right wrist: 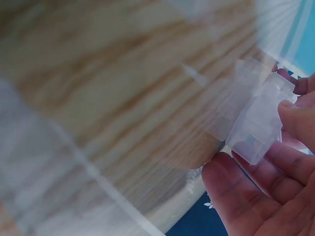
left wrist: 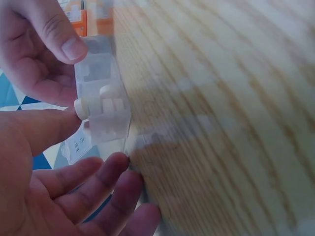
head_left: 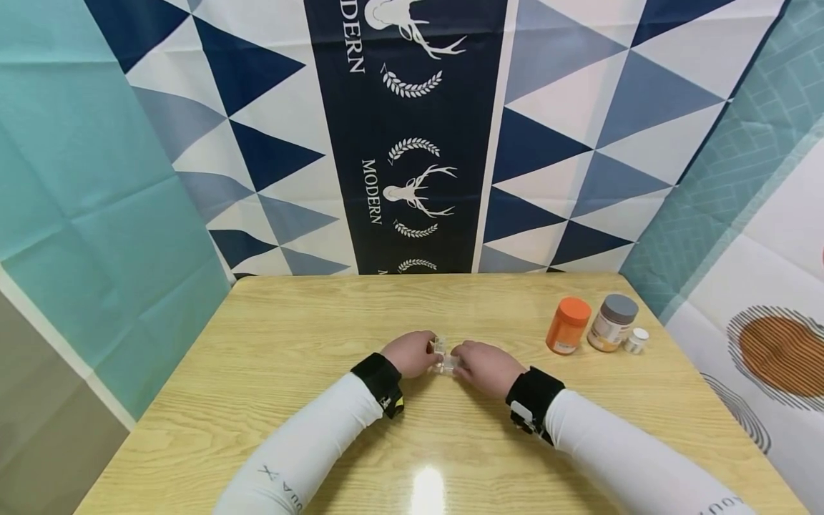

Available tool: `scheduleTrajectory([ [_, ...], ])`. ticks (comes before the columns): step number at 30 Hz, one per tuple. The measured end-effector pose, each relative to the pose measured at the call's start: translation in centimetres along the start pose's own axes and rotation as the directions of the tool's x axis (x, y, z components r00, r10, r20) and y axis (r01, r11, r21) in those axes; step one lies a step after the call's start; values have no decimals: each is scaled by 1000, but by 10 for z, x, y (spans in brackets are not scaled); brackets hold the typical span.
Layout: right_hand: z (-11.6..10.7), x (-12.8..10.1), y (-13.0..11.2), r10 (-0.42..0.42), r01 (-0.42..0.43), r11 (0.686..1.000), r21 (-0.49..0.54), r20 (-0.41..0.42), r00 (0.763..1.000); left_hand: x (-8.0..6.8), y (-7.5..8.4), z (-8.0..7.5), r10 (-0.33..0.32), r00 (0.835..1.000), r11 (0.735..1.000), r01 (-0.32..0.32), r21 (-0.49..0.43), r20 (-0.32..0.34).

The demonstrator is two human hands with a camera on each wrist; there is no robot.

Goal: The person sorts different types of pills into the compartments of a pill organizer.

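A small clear plastic pill box [head_left: 445,357] is held just above the middle of the wooden table [head_left: 309,336], between both hands. My left hand [head_left: 430,350] grips its left end and my right hand [head_left: 458,355] grips its right end. In the left wrist view the pill box [left wrist: 101,105] shows white pills in its compartments. There my left thumb and fingers [left wrist: 93,182] bracket it, and the other hand's thumb [left wrist: 59,34] presses its top. In the right wrist view the right hand's fingers [right wrist: 246,191] curl under the box [right wrist: 261,123].
At the table's right stand an orange bottle [head_left: 569,326], a grey-lidded jar [head_left: 612,322] and a small white bottle [head_left: 636,340]. A patterned blue and white cloth [head_left: 412,143] hangs behind the table. Both sleeves are white with black wrist bands.
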State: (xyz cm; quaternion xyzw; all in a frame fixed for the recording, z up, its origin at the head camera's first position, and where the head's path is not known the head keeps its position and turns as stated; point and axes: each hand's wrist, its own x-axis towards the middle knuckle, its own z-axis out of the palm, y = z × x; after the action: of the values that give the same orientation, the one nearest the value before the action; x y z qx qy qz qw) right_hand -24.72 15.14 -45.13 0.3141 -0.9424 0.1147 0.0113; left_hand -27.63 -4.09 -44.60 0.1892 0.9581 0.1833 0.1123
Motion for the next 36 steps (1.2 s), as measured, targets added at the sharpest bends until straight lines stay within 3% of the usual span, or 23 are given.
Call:
scheduleTrajectory([
  [12, 1, -1, -2, 11, -11, 1000, -9, 1, 1000, -5, -5, -6, 55, 996, 997, -50, -64, 72],
  [24, -2, 0, -3, 12, -11, 1000, -11, 10, 1000, -2, -5, -4, 46, 998, 997, -42, -71, 53],
  [31, -1, 0, -2, 5, -5, 1000, 2, 5, 1000, -2, -6, -5, 77, 997, 981, -77, -180, -6],
  [36, -1, -2, 0, -8, 8, 1000, 4, 4, 1000, -5, -4, -6, 113, 991, 972, -126, -196, -77],
])
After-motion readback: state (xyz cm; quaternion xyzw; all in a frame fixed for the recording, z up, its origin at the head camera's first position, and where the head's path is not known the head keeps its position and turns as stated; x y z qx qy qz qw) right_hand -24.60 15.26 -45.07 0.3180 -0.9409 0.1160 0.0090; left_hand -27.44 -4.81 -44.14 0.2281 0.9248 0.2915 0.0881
